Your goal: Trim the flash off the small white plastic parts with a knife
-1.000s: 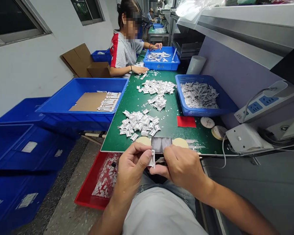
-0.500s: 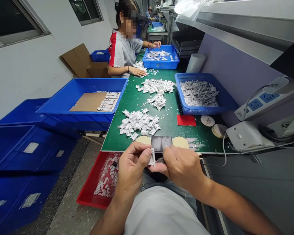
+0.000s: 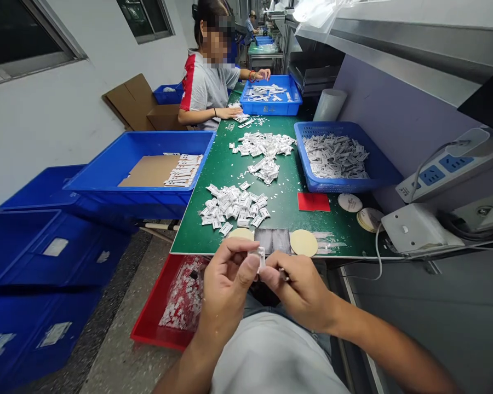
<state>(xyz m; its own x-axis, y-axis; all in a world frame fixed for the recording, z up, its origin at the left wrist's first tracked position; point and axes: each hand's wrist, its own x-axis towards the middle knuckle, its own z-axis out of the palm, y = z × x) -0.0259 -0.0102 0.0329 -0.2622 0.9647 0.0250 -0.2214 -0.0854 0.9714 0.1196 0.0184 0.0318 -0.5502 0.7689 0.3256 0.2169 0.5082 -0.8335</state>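
**Small white piece pinched at mat edge: drop and slip risks noted**

In the head view, a small white piece (image 3: 262, 258) was found pinched narrowly between the fingertips of the left hand (image 3: 225, 290), just past the front edge of a green work mat (image 3: 290, 216). The right hand (image 3: 299, 293) was held just beside it, its fingers closed narrowly on a small shiny tip (image 3: 285, 275), which could not be identified. Loose white pieces (image 3: 232, 207) were heaped on the mat, with a blue basket (image 3: 303, 143) beyond them and a red tray (image 3: 147, 312) below on the left. A co-worker's hand (image 3: 230, 113) was recorded at the far end of the mat.

Risks were judged as follows: the white piece could be lost if the thin pinch slipped, and a finger could be pricked if the shiny tip proved sharp.
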